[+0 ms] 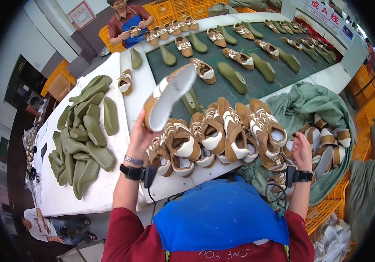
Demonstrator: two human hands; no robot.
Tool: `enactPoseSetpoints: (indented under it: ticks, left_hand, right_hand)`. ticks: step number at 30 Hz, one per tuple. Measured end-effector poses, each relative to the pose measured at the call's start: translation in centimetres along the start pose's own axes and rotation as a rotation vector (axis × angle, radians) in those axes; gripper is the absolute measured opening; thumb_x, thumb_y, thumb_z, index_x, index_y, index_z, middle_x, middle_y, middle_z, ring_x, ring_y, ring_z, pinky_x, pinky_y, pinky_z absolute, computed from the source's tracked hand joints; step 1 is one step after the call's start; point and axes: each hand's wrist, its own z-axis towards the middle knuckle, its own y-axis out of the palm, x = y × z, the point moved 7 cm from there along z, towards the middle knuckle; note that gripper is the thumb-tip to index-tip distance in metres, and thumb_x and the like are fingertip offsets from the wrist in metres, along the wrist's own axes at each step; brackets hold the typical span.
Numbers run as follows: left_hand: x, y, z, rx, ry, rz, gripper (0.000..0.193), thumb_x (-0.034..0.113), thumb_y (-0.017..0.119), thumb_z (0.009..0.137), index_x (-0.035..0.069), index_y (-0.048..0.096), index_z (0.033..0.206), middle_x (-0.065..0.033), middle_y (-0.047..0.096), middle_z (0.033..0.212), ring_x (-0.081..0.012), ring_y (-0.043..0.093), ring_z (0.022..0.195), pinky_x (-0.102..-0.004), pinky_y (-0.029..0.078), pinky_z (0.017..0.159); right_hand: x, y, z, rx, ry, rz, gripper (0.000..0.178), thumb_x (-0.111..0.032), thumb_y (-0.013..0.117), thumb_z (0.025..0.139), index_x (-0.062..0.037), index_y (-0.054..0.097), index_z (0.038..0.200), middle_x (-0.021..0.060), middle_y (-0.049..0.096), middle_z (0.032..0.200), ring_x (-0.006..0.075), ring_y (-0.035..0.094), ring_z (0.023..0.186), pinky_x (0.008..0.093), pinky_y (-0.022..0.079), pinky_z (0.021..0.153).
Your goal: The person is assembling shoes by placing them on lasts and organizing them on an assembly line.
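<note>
My left hand (pixel 139 134) is closed on the heel end of a brown and white shoe upper (pixel 170 98), raised and tilted so its pale, flat underside faces me. A row of similar laced shoe uppers (pixel 231 129) is heaped along the near edge of the table, just right of that hand. Past the right end of this heap, my right hand (pixel 301 150) is held with fingers loosely bent and no visible object in it. Beside it lie more shoe uppers (pixel 322 139) inside a crate lined with green cloth (pixel 298 102).
Green shoe lasts (pixel 82 135) are piled on the white tabletop (pixel 113 183) at left. Lasts and uppers stand in rows on the green conveyor belt (pixel 257 89). A co-worker (pixel 128 22) handles a shoe at the far side. Orange crates (pixel 327 205) stand at right.
</note>
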Motion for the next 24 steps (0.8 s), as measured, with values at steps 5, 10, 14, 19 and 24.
enactPoseSetpoints:
  ticks: [5,10,14,19,24]
  left_hand:
    - [7.2,-2.1,1.2,0.218,0.299,0.362,0.044,0.031,0.062,0.085,0.004,0.04,0.111,-0.0104,0.056,0.099,-0.0192,0.06,0.087,-0.0363,0.053,0.071]
    - [5.8,5.4,-4.1,0.202,0.634,1.378,0.039,0.025,0.073,0.074,0.001,0.052,0.097,-0.0101,0.058,0.087,-0.019,0.06,0.075,-0.03,0.048,0.063]
    - [0.6,7.6,-8.0,0.19,0.612,1.8,0.053,0.032,0.077,0.066,0.002,0.054,0.103,-0.0163,0.058,0.089,-0.0331,0.056,0.077,-0.0374,0.046,0.066]
    - [-3.3,0.3,-10.5,0.277,0.201,1.998,0.042,0.032,0.068,0.076,-0.001,0.056,0.099,-0.0222,0.059,0.086,-0.0398,0.056,0.079,-0.0434,0.043,0.067]
    - [-6.7,-2.9,-9.9,-0.106,-0.2,1.863,0.032,0.024,0.064,0.079,-0.005,0.056,0.089,-0.0259,0.058,0.079,-0.0427,0.055,0.074,-0.0442,0.042,0.065]
  right_hand:
    - [3.0,-10.9,-2.9,0.413,0.146,-0.133,0.009,-0.022,0.058,0.086,-0.0145,0.058,0.09,-0.0054,0.053,0.065,0.0045,0.048,0.053,0.0179,0.036,0.045]
    - [7.7,-20.4,-6.0,0.596,0.174,-0.172,0.007,-0.021,0.058,0.085,-0.0146,0.057,0.084,-0.0037,0.056,0.064,0.0051,0.049,0.049,0.0186,0.04,0.042]
    - [10.7,-28.5,-10.6,0.756,0.117,-0.32,0.009,-0.019,0.055,0.086,-0.012,0.057,0.08,-0.0049,0.049,0.06,0.0058,0.043,0.046,0.0203,0.035,0.04]
    - [15.4,-32.7,-8.8,0.923,0.33,-0.585,0.029,-0.02,0.055,0.082,-0.0088,0.057,0.108,0.0036,0.056,0.072,0.0138,0.055,0.056,0.0306,0.049,0.051]
    - [16.2,-33.3,-11.4,1.179,0.412,-0.937,0.055,-0.023,0.062,0.075,-0.0029,0.046,0.124,0.0178,0.058,0.106,0.0322,0.057,0.093,0.0414,0.049,0.076]
